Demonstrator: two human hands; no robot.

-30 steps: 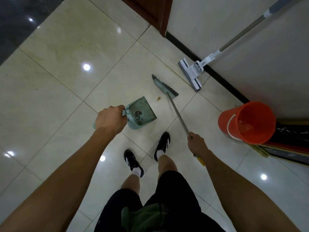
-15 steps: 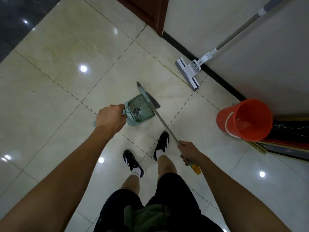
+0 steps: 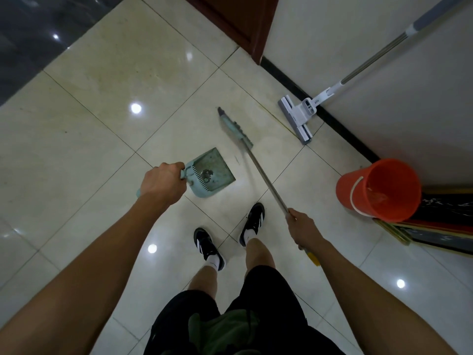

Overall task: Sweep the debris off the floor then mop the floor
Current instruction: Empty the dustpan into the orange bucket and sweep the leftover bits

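Note:
My left hand (image 3: 163, 184) grips the handle of a pale green dustpan (image 3: 213, 172), which rests on the cream tiled floor (image 3: 107, 139) with its mouth facing away from me. A small dark bit of debris lies inside the pan. My right hand (image 3: 300, 228) holds the metal shaft of a broom (image 3: 258, 166). The broom's green head (image 3: 234, 128) is blurred and sits beyond the pan's far right corner. A white flat mop (image 3: 298, 119) leans against the wall at the upper right.
An orange bucket (image 3: 378, 190) with some water stands by the wall on the right, beside stacked dark boards (image 3: 448, 226). A brown door frame (image 3: 245, 26) is at the top. My two black shoes (image 3: 230, 234) stand just behind the dustpan.
The broom head was swept over the dustpan half a second ago and has swung back out beyond it to the right. The dustpan stays in place in my left hand.

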